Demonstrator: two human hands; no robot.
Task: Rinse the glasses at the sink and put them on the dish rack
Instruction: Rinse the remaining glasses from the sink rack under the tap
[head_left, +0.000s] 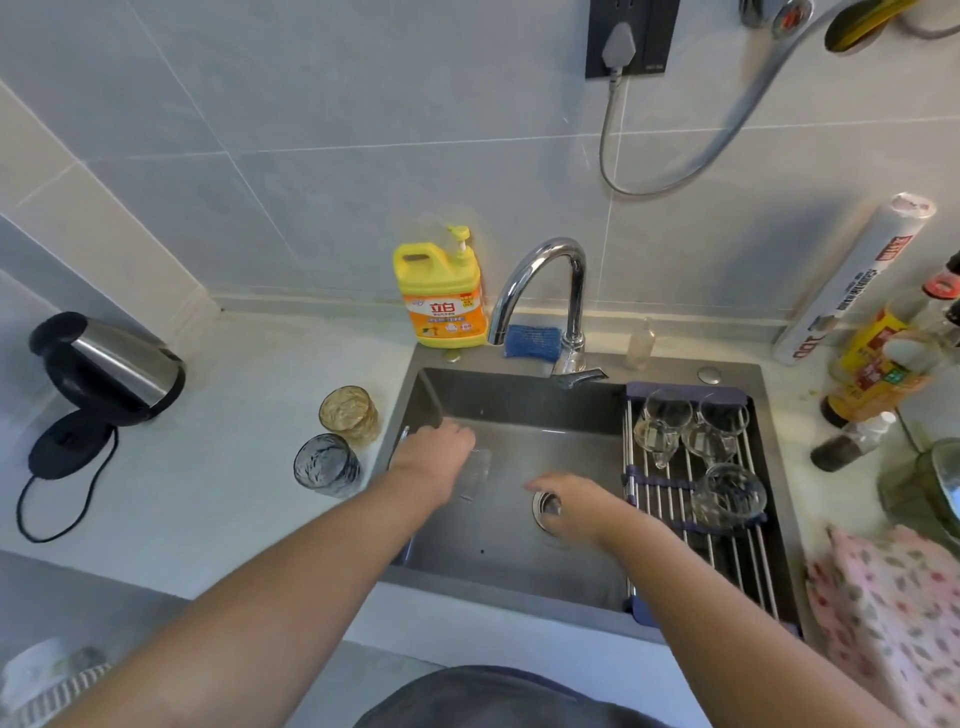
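Far left on the counter: one steel kettle (122, 364), off its round black base (67, 441) and just beside it. Next, close to the sink's left edge, two tinted glasses upright on the counter, one amber glass (349, 413) behind and one grey-blue glass (327, 465) in front, near each other.

Over the left part of the sink (519, 395), left hand (436, 449) curled round one clear glass (477, 475), held low inside the basin and blurred. Behind, on the back ledge, one yellow soap bottle (441, 296), one blue scrubber (532, 340) and one curved tap (545, 280).

Toward the middle, right hand (569, 506) apart from the left, fingers stretched and loose, gripping nothing, hovering above the drain (543, 503).

Across the right side of the sink, one dish rack (727, 551) bearing three clear glasses (719, 431): two side by side at the back, one nearer the front.

Beyond, on the right counter, several bottles (872, 364), exact count unclear, and one pink patterned cloth (893, 613).
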